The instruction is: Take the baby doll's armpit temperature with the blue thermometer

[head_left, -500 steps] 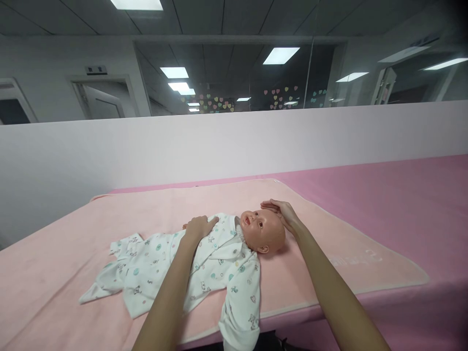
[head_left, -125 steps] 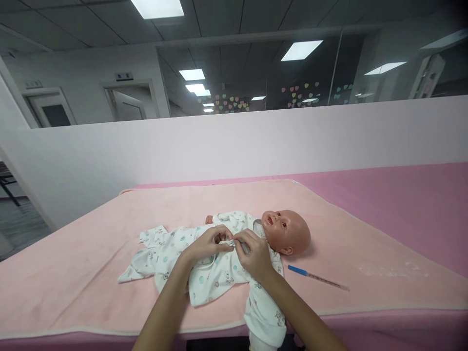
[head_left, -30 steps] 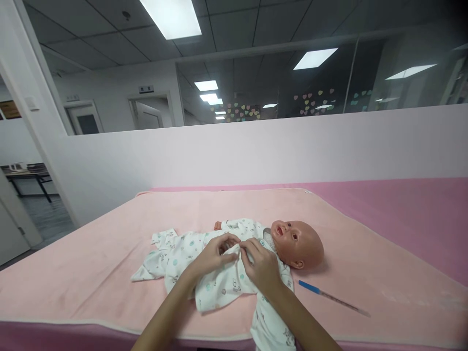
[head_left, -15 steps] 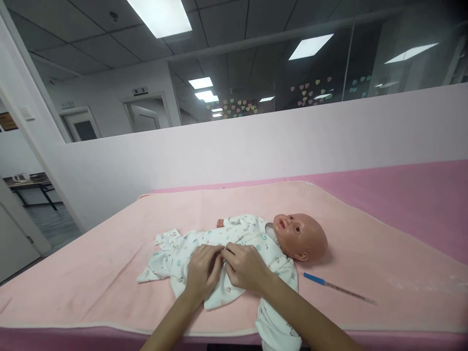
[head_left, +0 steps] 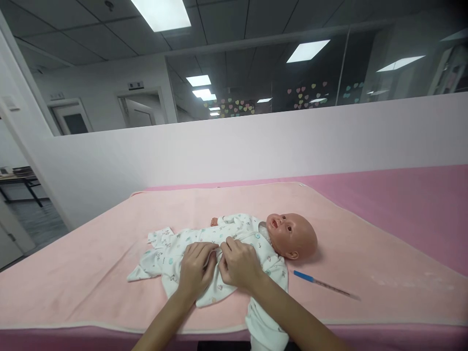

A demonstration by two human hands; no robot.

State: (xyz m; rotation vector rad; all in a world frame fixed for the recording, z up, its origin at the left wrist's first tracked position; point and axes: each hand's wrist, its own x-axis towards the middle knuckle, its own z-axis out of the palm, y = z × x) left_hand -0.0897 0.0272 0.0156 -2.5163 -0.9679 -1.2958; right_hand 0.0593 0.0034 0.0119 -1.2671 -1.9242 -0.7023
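Fingers (head_left: pixel 200 249) of my left hand (head_left: pixel 195 267) lie nearly flat and loosely spread, pressing the romper (head_left: pixel 171 248) over the belly of the doll (head_left: pixel 292 235). My right hand (head_left: pixel 238 264) sits touching alongside, its fingertips (head_left: pixel 227 245) curled tight and pinching the romper's front edge. The doll's head is just right of those fingertips. A blue-tipped stick (head_left: pixel 324 285) lies farther right on the pink blanket (head_left: pixel 91 273).

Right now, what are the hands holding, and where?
The printed romper, at its front opening: the right hand pinches the cloth edge; the left hand presses beside it, grip unclear.
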